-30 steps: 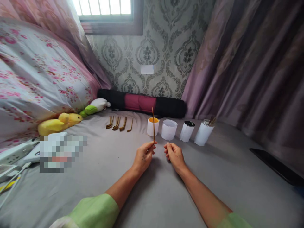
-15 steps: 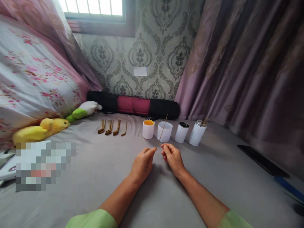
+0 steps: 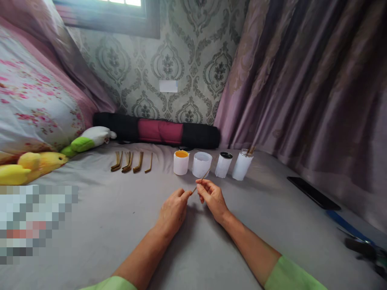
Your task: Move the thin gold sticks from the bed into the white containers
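"Counting what's done?"
"Bent sticks (image 3: 137, 169) are laid in groups; others (image 3: 251, 150) are left in the jar (image 3: 241, 168)."
"This stick (image 3: 205, 175)?"
"Pinched by the left hand (image 3: 173, 210) — the right hand's (image 3: 213, 200) grip can't be told."

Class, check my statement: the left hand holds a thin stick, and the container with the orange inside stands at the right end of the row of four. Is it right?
Not the end: the head view shows the container with the orange inside at the left end. The left hand does hold a thin stick.
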### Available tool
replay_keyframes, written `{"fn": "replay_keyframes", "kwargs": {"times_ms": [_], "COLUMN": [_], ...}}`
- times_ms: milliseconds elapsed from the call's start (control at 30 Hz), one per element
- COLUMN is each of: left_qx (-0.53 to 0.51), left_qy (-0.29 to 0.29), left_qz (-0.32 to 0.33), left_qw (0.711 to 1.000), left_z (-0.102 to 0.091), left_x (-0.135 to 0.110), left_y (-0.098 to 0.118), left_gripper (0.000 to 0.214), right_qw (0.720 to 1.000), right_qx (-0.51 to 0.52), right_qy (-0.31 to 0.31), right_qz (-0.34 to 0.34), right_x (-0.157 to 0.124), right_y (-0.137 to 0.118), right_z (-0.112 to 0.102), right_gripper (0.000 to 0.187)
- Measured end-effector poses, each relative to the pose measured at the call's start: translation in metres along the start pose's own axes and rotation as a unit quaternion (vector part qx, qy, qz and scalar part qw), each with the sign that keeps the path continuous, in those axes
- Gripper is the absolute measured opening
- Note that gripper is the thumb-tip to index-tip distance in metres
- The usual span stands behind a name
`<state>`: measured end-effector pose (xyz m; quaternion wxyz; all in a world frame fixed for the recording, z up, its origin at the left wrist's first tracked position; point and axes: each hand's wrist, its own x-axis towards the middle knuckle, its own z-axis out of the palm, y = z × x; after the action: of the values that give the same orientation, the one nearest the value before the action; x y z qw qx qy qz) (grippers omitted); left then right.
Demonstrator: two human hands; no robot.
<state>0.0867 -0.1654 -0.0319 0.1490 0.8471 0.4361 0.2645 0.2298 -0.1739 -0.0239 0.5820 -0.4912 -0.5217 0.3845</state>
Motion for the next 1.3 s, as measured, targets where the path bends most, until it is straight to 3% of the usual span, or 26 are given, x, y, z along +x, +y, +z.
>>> {"fn": "replay_keyframes", "kwargs": {"times_ms": [233, 367, 467, 567, 667, 767, 833, 1100, 1300], "left_qx": [0.000, -0.070, -0.159, -0.310, -0.469, -0.581, -0.618, -0.641, -0.650], "left_qy": [-0.014, 0.013, 0.020, -0.016, -0.035, -0.041, -0.047, -0.030, -0.029], "left_qz": [0.009, 0.034, -0.009, -0.135, -0.252, -0.300, -0.308, -0.326, -0.319], "left_qw": [1.000, 0.997, 0.987, 0.941, 0.845, 0.756, 0.722, 0.694, 0.689], "left_z": [0.000, 0.007, 0.013, 0.015, 0.013, 0.010, 0.008, 0.009, 0.008], "left_x": [-0.001, 0.000, 0.004, 0.008, 0.011, 0.011, 0.010, 0.011, 0.011], "left_y": [-0.001, -0.005, -0.005, 0.000, 0.005, 0.007, 0.006, -0.001, -0.004], "left_gripper": [0.029, 0.027, 0.023, 0.021, 0.031, 0.031, 0.028, 0.018, 0.017], "right_qw": [0.999, 0.999, 0.998, 0.998, 0.998, 0.998, 0.997, 0.996, 0.997], "right_qx": [0.019, 0.015, 0.012, 0.001, -0.011, -0.026, -0.038, -0.062, -0.033], "right_qy": [0.026, 0.031, 0.042, 0.053, 0.058, 0.063, 0.064, 0.059, 0.075], "right_qz": [0.022, 0.032, 0.039, 0.034, 0.020, 0.001, -0.011, -0.011, -0.012], "right_x": [0.002, 0.003, 0.004, 0.004, 0.004, 0.004, 0.004, 0.002, 0.004], "right_y": [0.007, 0.012, 0.012, 0.012, 0.011, 0.013, 0.016, 0.012, 0.000], "right_z": [-0.001, -0.001, -0.003, -0.005, -0.006, -0.007, -0.006, -0.006, -0.020], "right_gripper": [0.030, 0.028, 0.027, 0.026, 0.027, 0.027, 0.026, 0.026, 0.030]}}
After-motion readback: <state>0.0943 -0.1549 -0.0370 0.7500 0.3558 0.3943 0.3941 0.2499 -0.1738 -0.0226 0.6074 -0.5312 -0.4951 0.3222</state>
